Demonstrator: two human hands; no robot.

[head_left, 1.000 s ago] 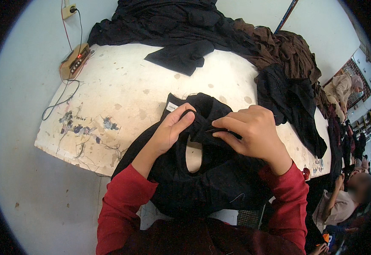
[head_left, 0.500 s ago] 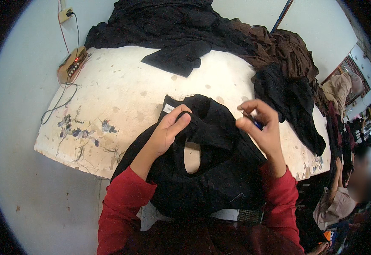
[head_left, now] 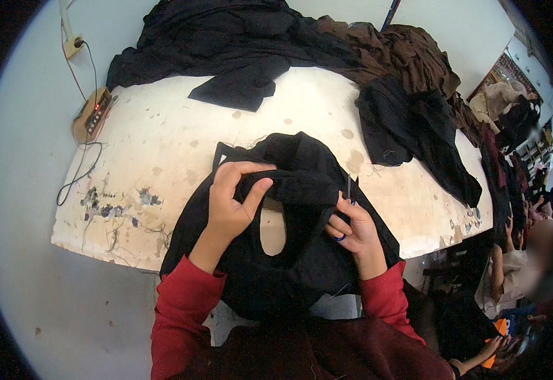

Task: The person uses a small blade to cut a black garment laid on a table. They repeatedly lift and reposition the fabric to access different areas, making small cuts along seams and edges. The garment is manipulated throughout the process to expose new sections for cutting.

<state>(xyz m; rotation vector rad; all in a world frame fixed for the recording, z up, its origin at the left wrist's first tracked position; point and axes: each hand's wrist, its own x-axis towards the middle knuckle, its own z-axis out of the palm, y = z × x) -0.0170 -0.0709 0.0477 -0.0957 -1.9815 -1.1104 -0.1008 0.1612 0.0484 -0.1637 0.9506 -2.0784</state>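
Observation:
A black garment (head_left: 289, 282) lies bunched over the table's near edge, its neck-like opening facing me with pale tabletop showing through. My left hand (head_left: 235, 196) pinches the opening's far band between thumb and fingers, beside a partly hidden white label. On the band's right end, my right hand (head_left: 355, 231) is closed on the cloth. That same hand carries small thread snips (head_left: 348, 187); a grey blade points up past the fingers, and a blue loop shows at a finger. Most of the snips is hidden in the palm.
The pale stained table (head_left: 156, 126) has loose threads at left. Dark cloth (head_left: 225, 44), brown cloth (head_left: 409, 54) and another black garment (head_left: 416, 133) lie along its far and right sides. A corded control box (head_left: 92, 114) sits at the left edge. Co-workers (head_left: 511, 272) are at right.
My right hand has come down and left from above the garment to grip its band, with the snips' blade now upright. The left hand has shifted slightly left along the band.

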